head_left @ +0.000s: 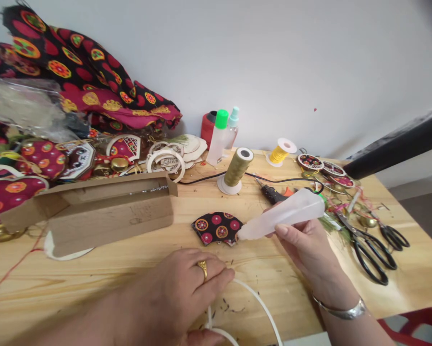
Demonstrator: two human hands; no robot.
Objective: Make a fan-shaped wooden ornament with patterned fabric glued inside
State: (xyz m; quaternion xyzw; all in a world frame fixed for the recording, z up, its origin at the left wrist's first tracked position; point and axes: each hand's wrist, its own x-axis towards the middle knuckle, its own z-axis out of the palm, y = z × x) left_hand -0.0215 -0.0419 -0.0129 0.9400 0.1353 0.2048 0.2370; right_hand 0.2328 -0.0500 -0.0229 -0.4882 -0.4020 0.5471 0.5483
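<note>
My right hand [309, 250] is closed round a white squeeze bottle [284, 215] held on its side. Its nozzle touches the right edge of a fan-shaped fabric piece [217, 227], black with red and yellow circles, lying on the wooden table [129, 269]. My left hand [179, 288], a gold ring on one finger, rests knuckles-up near the front edge. Its fingers are curled onto a thin white hoop [259, 302] that arcs out to the right; the fingertips are hidden.
An open cardboard box [100, 209] lies at the left, with patterned cloth [75, 72] and decorated ornaments behind it. Thread spools [237, 168], small bottles [219, 137], a black glue gun [273, 194] with cord and two black scissors [370, 247] lie toward the back and right.
</note>
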